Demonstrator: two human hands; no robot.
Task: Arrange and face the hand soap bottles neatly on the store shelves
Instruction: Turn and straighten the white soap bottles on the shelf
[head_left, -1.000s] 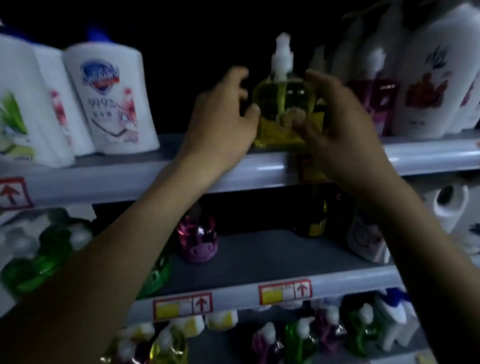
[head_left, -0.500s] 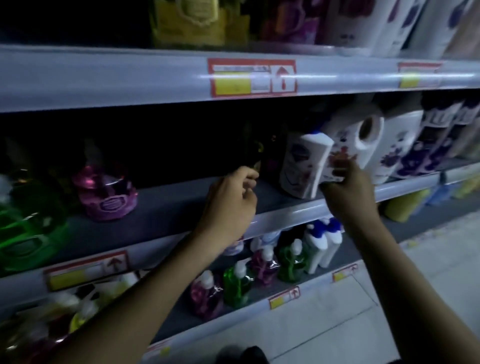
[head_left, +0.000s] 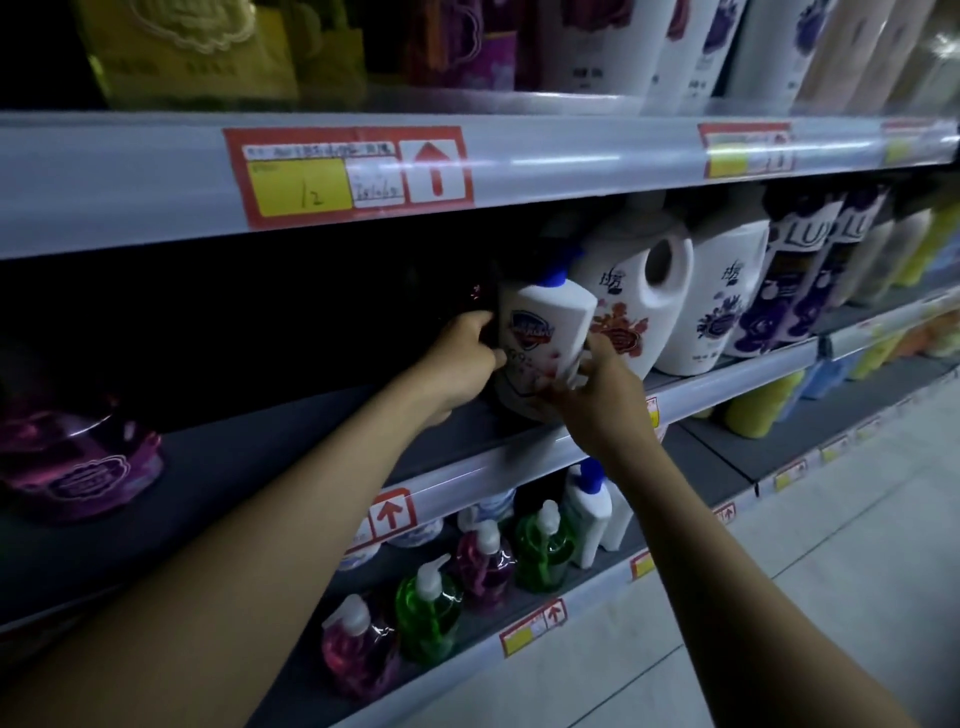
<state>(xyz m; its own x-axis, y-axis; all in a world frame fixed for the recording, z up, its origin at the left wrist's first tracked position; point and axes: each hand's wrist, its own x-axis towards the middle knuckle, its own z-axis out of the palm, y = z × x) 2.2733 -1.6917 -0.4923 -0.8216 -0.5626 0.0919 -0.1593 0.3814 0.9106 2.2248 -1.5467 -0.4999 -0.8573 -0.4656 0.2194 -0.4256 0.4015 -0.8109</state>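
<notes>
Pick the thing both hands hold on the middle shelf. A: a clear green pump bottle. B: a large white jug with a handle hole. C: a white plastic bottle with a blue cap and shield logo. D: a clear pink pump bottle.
C: the left hand and the right hand both grip the white plastic bottle with the blue cap, tilted beside the large white jug.

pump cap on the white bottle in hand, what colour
Blue pump cap on the white bottle; head view.
</notes>
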